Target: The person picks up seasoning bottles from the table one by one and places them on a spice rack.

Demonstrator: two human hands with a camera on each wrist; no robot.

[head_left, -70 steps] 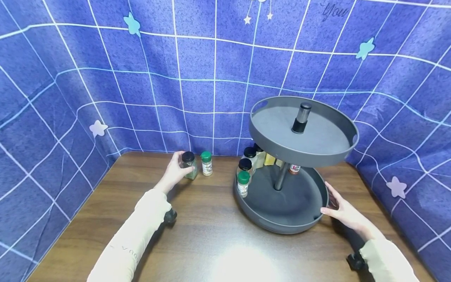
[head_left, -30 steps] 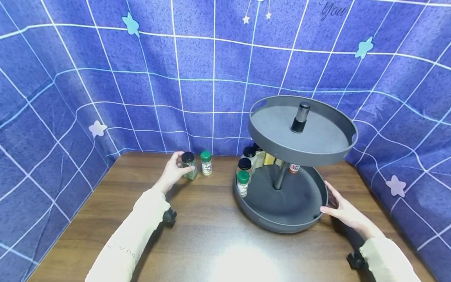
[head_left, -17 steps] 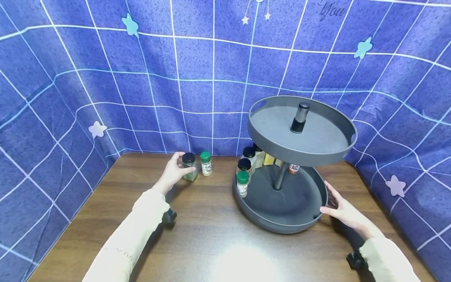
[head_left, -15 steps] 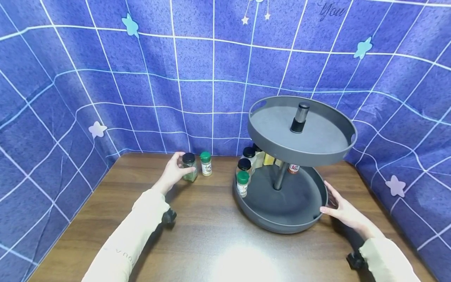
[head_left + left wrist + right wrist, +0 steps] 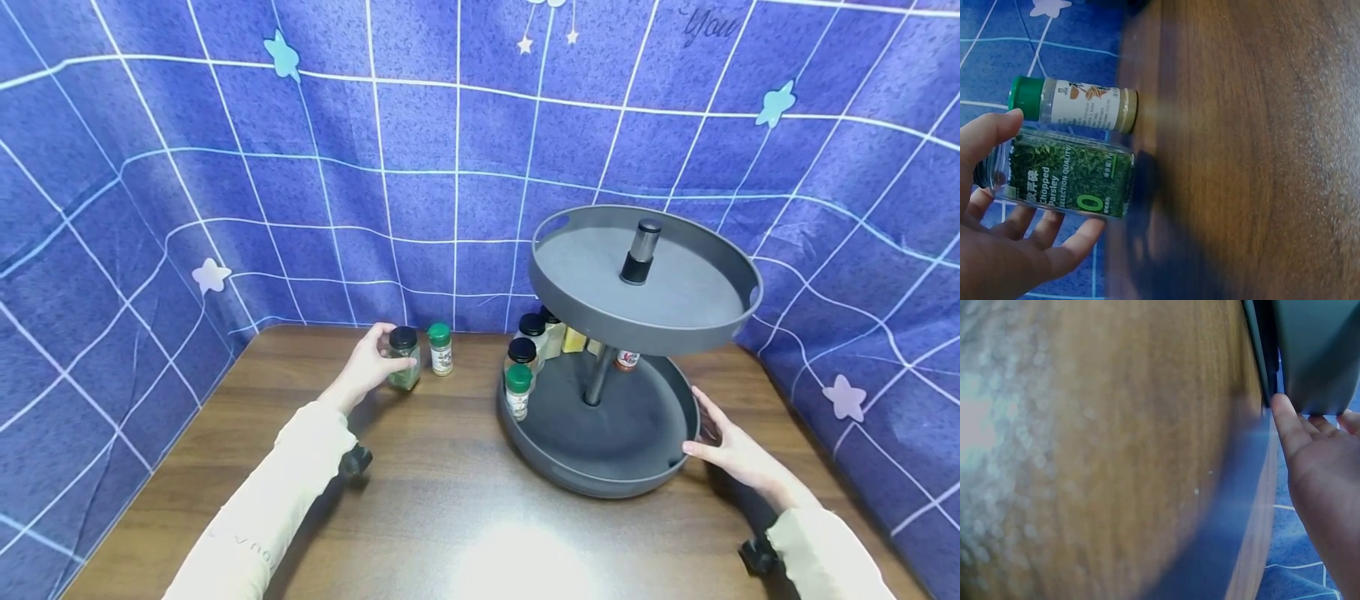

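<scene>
My left hand holds a square glass jar of chopped parsley with a black cap. The thumb lies on one side of the jar and the fingers on the other, its base close to the table. Just right of it stands a small spice bottle with a green cap and white label. At the right, my right hand touches the outer wall of the lower tray of a dark grey two-tier turntable, thumb and fingers spread. The right wrist view shows its fingertips against that wall.
Several spice jars stand along the left and back of the lower tray, among them a green-capped bottle and a red-labelled bottle. The upper tray overhangs them around a central post. A blue grid-patterned curtain borders the wooden table.
The parsley jar has shifted very slightly nearer and toward the green-capped bottle in my left hand, while the left forearm has swung a little left. My right hand and the turntable stay put.
</scene>
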